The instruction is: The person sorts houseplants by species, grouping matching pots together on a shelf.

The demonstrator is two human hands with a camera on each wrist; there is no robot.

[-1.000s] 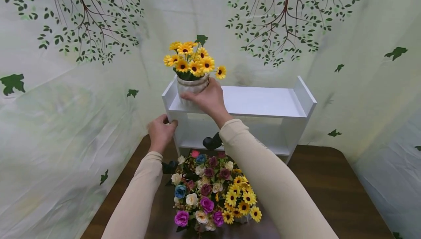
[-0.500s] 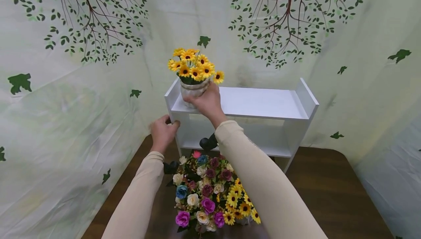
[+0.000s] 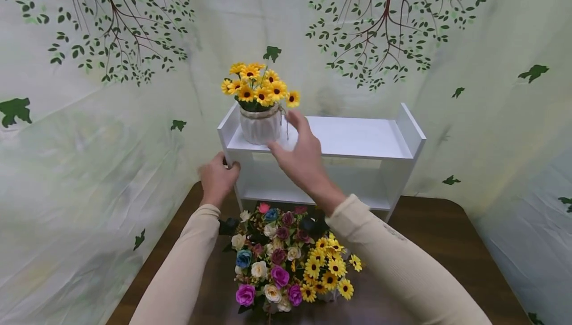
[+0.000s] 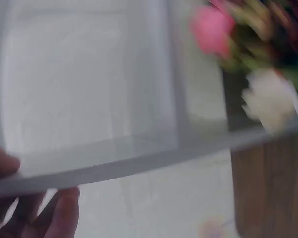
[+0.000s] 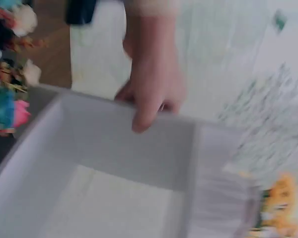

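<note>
White pot (image 3: 260, 128) w/ yellow flowers (image 3: 261, 97) is parked upright at the left end of the top board of a white shelf (image 3: 357, 136), upper center of the frame. Some twine is tied round its rim, w/ loose ends dangling on the right side. Right hand (image 3: 304, 153) is held just beside the pot, to its right: fingers spread apart from the thumb, nothing grasped. Whether the pot's touched by the thumb tip can't be told tbh. The shelf's left side panel is gripped by the left hand (image 3: 217, 180), left of center; per the left wrist cam it's pinched btwn thumb and fingers, tho that view's p. blurry.

Lower center, a bunch of roses (image 3: 278, 256) (purple, cream, blue, dark red etc.) is set in front of the shelf, w/ a 2nd bunch of yellow flowers (image 3: 329, 280) right next to it. All that's on a dark brown table (image 3: 438, 240). Bkgd is filled by a pale backdrop (image 3: 241, 12) printed w/ branches upper left and upper right, plus scattered green leaves. Cream sleeves (image 3: 178, 270) are worn on both arms.
</note>
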